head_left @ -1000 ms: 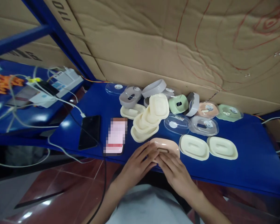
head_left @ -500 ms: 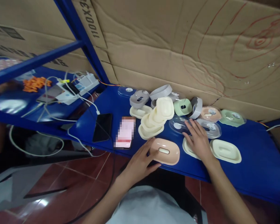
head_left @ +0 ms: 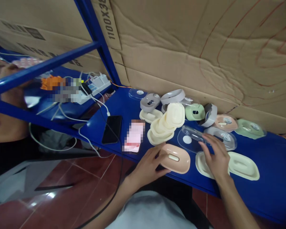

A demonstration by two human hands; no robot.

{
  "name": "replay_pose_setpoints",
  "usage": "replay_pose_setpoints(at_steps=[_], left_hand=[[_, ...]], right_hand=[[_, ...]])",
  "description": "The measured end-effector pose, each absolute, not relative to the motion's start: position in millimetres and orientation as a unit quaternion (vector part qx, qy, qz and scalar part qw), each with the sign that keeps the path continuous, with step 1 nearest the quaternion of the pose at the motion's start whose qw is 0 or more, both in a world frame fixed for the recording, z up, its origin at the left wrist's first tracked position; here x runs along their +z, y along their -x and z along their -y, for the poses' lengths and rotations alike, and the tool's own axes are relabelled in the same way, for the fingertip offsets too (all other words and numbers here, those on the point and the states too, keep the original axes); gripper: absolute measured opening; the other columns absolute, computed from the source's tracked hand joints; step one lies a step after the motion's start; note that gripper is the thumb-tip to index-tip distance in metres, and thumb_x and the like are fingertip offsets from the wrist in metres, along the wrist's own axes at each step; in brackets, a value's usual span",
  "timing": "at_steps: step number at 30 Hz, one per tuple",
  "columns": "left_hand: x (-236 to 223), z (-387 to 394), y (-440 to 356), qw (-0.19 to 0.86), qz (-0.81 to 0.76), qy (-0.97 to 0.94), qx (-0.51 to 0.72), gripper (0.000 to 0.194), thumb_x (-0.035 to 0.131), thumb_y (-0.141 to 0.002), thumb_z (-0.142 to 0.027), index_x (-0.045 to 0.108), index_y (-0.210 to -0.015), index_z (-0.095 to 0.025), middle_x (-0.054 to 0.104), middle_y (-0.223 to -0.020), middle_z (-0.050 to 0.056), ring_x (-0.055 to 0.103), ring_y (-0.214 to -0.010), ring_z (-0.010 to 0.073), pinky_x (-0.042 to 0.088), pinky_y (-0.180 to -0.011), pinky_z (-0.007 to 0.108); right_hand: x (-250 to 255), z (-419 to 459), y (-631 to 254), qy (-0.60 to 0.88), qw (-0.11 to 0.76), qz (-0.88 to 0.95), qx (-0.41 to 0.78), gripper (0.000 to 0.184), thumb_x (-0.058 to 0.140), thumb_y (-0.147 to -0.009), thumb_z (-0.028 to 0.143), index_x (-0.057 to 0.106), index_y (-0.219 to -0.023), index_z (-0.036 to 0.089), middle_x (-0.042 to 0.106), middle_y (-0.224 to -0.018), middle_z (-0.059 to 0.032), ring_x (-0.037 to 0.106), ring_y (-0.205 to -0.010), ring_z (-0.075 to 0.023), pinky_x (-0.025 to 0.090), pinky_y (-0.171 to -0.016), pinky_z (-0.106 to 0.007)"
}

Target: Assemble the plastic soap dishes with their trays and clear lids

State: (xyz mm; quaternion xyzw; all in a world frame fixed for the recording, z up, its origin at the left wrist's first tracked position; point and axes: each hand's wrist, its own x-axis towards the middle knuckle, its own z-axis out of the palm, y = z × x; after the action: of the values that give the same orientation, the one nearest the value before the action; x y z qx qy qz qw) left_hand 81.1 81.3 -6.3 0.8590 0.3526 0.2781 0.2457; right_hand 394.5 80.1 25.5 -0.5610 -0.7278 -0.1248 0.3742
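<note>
Brown cardboard (head_left: pixel 157 54) stands behind the blue bench (head_left: pixel 271 194). Leftmost on the bench lie a dark phone (head_left: pixel 112 128) and a lit phone (head_left: pixel 134 135), then overlapping cream trays (head_left: pixel 175 115). Next, the left hand (head_left: pixel 149 163) curls round the left end of a pink dish (head_left: pixel 181 163), thumb and fingers on its rim. Rightward, the right hand (head_left: pixel 218 157) pinches a tilted clear lid (head_left: pixel 193 132) over a pale tray (head_left: pixel 201 163); another pale tray (head_left: pixel 244 166) sits just right of that hand, nearer than a green case (head_left: pixel 249 128).
</note>
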Motion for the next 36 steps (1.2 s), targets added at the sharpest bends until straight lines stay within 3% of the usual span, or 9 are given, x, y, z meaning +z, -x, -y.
replay_pose_setpoints(at_steps=[8, 12, 15, 19, 22, 26, 31, 36], left_hand=[[-16.7, -81.0, -82.3, 0.286, -0.382, -0.834, 0.276, 0.094, 0.088, -0.087, -0.042, 0.035, -0.163, -0.030, 0.052, -0.163, 0.015, 0.052, -0.150, 0.0349, 0.049, -0.121, 0.055], [-20.6, -80.8, -81.3, 0.316, -0.394, -0.818, 0.276, 0.108, 0.088, -0.086, -0.048, 0.022, -0.170, -0.032, 0.050, -0.165, 0.015, 0.051, -0.151, 0.0350, 0.047, -0.123, 0.057], [-21.1, -80.7, -78.2, 0.329, -0.396, -0.813, 0.272, 0.114, 0.091, -0.084, -0.043, 0.018, -0.171, -0.033, 0.048, -0.167, 0.014, 0.049, -0.153, 0.0355, 0.047, -0.123, 0.058], [-19.2, -81.7, -74.9, 0.332, -0.378, -0.822, 0.268, 0.110, 0.089, -0.086, -0.042, 0.019, -0.171, -0.035, 0.045, -0.168, 0.015, 0.047, -0.154, 0.0353, 0.048, -0.122, 0.057], [-17.1, -81.9, -74.5, 0.327, -0.372, -0.827, 0.265, 0.101, 0.086, -0.089, -0.042, 0.024, -0.170, -0.037, 0.046, -0.166, 0.014, 0.049, -0.152, 0.0336, 0.050, -0.121, 0.055], [-15.9, -80.3, -73.8, 0.317, -0.371, -0.831, 0.267, 0.098, 0.086, -0.089, -0.041, 0.030, -0.169, -0.038, 0.048, -0.164, 0.012, 0.050, -0.151, 0.0328, 0.051, -0.121, 0.053], [-19.3, -80.0, -67.5, 0.330, -0.360, -0.830, 0.269, 0.095, 0.087, -0.089, -0.040, 0.033, -0.167, -0.038, 0.046, -0.165, 0.014, 0.050, -0.151, 0.0326, 0.052, -0.120, 0.051], [-27.2, -83.1, -62.5, 0.350, -0.329, -0.818, 0.317, 0.080, 0.085, -0.090, -0.041, 0.045, -0.158, -0.034, 0.052, -0.160, 0.015, 0.055, -0.148, 0.0300, 0.054, -0.119, 0.049]], right_hand=[[17.2, -39.7, -359.3, 0.469, 0.342, 0.804, -0.128, 0.038, 0.078, -0.092, 0.008, 0.070, -0.127, 0.018, 0.078, -0.116, -0.0113, 0.074, -0.116, -0.0265, 0.055, -0.109, -0.047], [12.6, -26.8, -345.7, 0.442, 0.306, 0.839, -0.082, 0.040, 0.070, -0.094, 0.000, 0.069, -0.131, 0.017, 0.077, -0.117, -0.0095, 0.072, -0.119, -0.0233, 0.042, -0.124, -0.055], [14.0, -20.7, -338.8, 0.417, 0.277, 0.865, -0.041, 0.048, 0.058, -0.096, -0.006, 0.066, -0.138, 0.014, 0.076, -0.120, -0.0090, 0.069, -0.124, -0.0210, 0.038, -0.130, -0.053], [16.6, -12.8, -331.3, 0.419, 0.256, 0.871, -0.025, 0.051, 0.047, -0.097, -0.007, 0.067, -0.139, 0.015, 0.075, -0.120, -0.0079, 0.065, -0.129, -0.0213, 0.044, -0.126, -0.045], [14.2, -7.0, -326.5, 0.438, 0.248, 0.864, -0.025, 0.041, 0.056, -0.102, 0.007, 0.068, -0.140, 0.018, 0.075, -0.123, -0.0085, 0.064, -0.131, -0.0230, 0.049, -0.121, -0.041], [1.9, -4.9, -326.0, 0.493, 0.223, 0.841, -0.021, 0.053, 0.066, -0.104, 0.032, 0.056, -0.155, 0.021, 0.063, -0.152, -0.0125, 0.050, -0.151, -0.0300, 0.043, -0.127, -0.054], [-7.6, -4.6, -329.3, 0.488, 0.204, 0.848, -0.006, 0.060, 0.062, -0.105, 0.024, 0.047, -0.163, 0.024, 0.047, -0.168, -0.0103, 0.035, -0.161, -0.0319, 0.044, -0.127, -0.056], [-2.1, -6.8, -330.0, 0.456, 0.193, 0.869, -0.009, 0.061, 0.064, -0.102, 0.019, 0.050, -0.161, 0.023, 0.048, -0.167, -0.0095, 0.037, -0.160, -0.0328, 0.035, -0.132, -0.061]])
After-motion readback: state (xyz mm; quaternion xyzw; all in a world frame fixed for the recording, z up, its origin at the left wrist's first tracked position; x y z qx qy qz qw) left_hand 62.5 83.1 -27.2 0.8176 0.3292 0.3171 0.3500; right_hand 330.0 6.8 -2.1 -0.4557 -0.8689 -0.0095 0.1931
